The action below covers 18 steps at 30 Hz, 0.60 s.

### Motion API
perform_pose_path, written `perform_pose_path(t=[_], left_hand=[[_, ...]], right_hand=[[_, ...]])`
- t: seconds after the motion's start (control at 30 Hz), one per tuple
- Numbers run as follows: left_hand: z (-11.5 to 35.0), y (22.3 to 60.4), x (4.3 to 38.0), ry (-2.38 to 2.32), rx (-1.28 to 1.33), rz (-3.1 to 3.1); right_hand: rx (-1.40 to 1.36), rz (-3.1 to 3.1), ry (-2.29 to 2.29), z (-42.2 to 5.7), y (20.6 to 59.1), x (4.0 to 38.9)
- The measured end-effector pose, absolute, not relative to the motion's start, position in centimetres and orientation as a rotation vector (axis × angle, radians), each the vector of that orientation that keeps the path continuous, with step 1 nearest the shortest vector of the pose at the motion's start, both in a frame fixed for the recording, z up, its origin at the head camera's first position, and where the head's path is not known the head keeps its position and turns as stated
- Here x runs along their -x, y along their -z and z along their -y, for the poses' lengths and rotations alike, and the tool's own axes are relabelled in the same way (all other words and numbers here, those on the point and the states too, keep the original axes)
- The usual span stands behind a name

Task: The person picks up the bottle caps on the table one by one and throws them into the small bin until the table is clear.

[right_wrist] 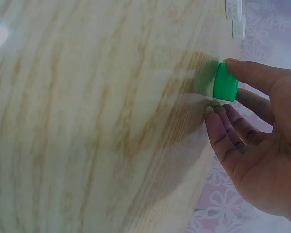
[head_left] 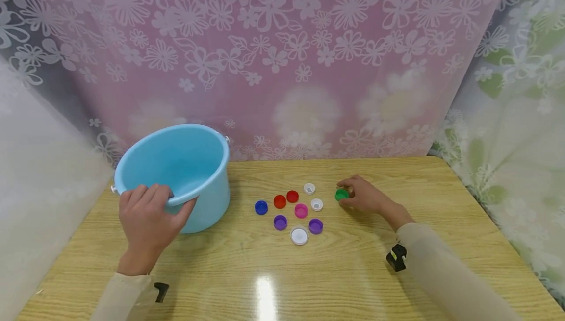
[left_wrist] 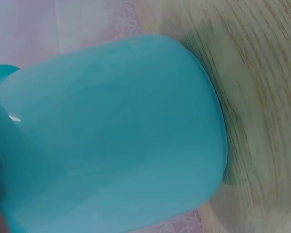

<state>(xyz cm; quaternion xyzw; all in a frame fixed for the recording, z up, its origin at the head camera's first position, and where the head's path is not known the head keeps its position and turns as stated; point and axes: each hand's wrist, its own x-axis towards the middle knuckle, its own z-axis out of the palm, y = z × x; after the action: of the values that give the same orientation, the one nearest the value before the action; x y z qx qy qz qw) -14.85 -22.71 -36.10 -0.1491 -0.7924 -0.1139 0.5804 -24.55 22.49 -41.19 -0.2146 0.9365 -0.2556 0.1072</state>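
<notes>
- Nearest: left sleeve [head_left: 121, 296] and right sleeve [head_left: 454, 272] enter from below; a wide stretch of wood-grained table [head_left: 212, 282] lies between the two forearms, marked by bright glare [head_left: 266, 299].
- Left hand [head_left: 147, 218]: grips the near rim of the light-blue bucket [head_left: 207, 203], fingers over the edge, thumb along the outer wall.
- Cap group, near row: clear-rimmed white cap [head_left: 299, 235] at the front; left purple cap [head_left: 280, 222] and right purple cap [head_left: 315, 226] just behind, one to either side.
- Cap group, middle: blue cap [head_left: 261, 207] outermost on the left, with a strip of wood between it and the bucket; pink cap [head_left: 301, 210] near the centre; nearer white cap [head_left: 317, 205] beside it.
- Cap group, far side: left red cap [head_left: 279, 201] and right red cap [head_left: 293, 196] close together; farther white cap [head_left: 309, 188] rearmost.
- Right hand [head_left: 364, 196]: narrow, holding the green cap [right_wrist: 226, 82] between thumb and finger, low at the table; wood surface lies between it and the nearer white cap, and again out to the right edge.
- Bucket: base on the table, mouth facing up, over the far-left corner area.
- Farthest: pink floral curtain [head_left: 300, 76] hangs at the table's back edge; leaf-patterned sheet [head_left: 516, 115] flanks the right edge.
</notes>
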Motion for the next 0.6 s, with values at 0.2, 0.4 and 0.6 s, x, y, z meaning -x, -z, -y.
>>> perform_pose_path(t=[0.2,0.4,0.6], left_hand=[[22.94,35.99,14.85,0.287,0.376,1.836],[23.23,35.87,14.72,0.304,0.4,1.83],[23.1,35.57,14.76,0.319,0.413,1.82]], right_hand=[[0.589,-2.745,0.801,-22.3,41.49,24.61],[0.573,-2.722,0.858,-22.39,41.85,24.61],[0.584,-2.741,0.859,-22.45,41.98,24.64]])
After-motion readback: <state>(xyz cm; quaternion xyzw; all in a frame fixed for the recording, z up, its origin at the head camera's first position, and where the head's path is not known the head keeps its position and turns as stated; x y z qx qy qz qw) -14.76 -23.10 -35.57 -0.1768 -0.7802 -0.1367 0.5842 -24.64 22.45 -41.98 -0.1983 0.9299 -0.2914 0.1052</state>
